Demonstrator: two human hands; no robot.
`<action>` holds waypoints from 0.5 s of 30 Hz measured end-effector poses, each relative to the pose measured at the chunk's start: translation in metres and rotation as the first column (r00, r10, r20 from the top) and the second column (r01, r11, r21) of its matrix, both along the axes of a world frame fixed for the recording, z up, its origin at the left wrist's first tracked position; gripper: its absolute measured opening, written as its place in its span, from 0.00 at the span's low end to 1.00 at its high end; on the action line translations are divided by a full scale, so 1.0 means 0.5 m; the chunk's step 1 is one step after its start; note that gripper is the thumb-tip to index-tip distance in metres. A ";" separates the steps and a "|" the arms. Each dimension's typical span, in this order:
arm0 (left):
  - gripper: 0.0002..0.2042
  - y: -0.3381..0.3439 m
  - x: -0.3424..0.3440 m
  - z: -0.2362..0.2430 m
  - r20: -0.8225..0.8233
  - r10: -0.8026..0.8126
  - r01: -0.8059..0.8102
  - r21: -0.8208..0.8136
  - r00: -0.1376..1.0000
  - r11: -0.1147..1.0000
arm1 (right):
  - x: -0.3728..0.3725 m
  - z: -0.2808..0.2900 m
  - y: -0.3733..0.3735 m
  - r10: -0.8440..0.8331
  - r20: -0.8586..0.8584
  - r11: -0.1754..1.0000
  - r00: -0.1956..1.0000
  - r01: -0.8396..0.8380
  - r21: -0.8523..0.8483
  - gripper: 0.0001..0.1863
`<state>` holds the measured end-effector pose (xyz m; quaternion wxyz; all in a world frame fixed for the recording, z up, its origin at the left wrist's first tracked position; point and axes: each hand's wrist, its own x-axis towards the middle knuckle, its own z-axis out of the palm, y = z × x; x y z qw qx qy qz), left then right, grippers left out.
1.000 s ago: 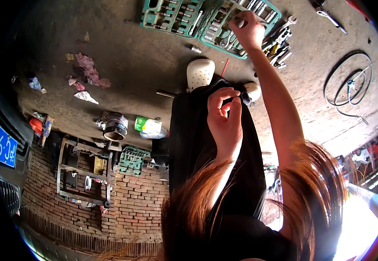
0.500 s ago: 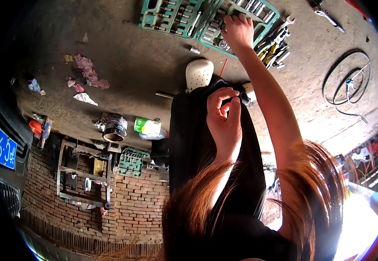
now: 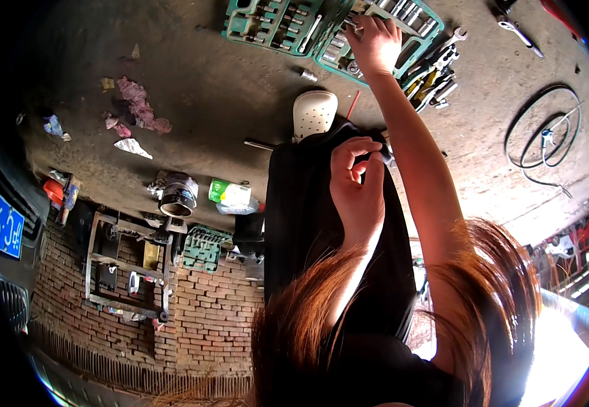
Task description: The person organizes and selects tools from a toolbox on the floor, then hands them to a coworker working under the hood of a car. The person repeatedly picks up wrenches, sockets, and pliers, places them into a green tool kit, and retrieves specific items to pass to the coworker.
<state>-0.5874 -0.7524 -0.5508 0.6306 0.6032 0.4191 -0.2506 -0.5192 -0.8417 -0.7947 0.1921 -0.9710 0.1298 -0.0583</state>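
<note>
socket case (image 3: 413, 50) lies open beneath the right hand (image 3: 377, 50).

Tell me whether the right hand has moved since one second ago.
Yes: the right hand has shifted left, judged against the green case.

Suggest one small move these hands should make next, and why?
I'd judge that the left hand could reach for the loose socket. It lies on the floor just outside the open green case, and the left hand appears empty. The right hand is at the case, though its fingertips are too hidden to show what it may hold.
</note>
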 end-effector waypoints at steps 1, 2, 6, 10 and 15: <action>0.07 0.000 0.000 0.000 -0.001 0.000 0.000 0.002 1.000 1.000 | -0.001 -0.004 0.002 0.006 0.010 0.999 1.000 -0.006 -0.032 0.09; 0.07 0.001 0.000 0.000 -0.001 -0.001 0.001 0.003 1.000 1.000 | -0.003 -0.007 0.003 0.008 -0.005 0.999 1.000 -0.009 -0.044 0.09; 0.07 -0.003 0.007 0.006 -0.017 -0.005 0.005 0.007 1.000 1.000 | -0.013 -0.019 -0.001 0.002 -0.028 0.998 1.000 -0.004 -0.063 0.09; 0.07 -0.005 0.005 0.003 -0.017 -0.008 0.008 0.005 1.000 1.000 | -0.020 -0.025 -0.009 0.028 0.050 0.999 0.998 -0.027 -0.030 0.08; 0.07 -0.003 0.012 0.010 -0.017 -0.028 0.029 0.022 0.999 0.999 | -0.040 0.016 0.015 0.054 -0.011 0.998 0.998 -0.054 -0.013 0.09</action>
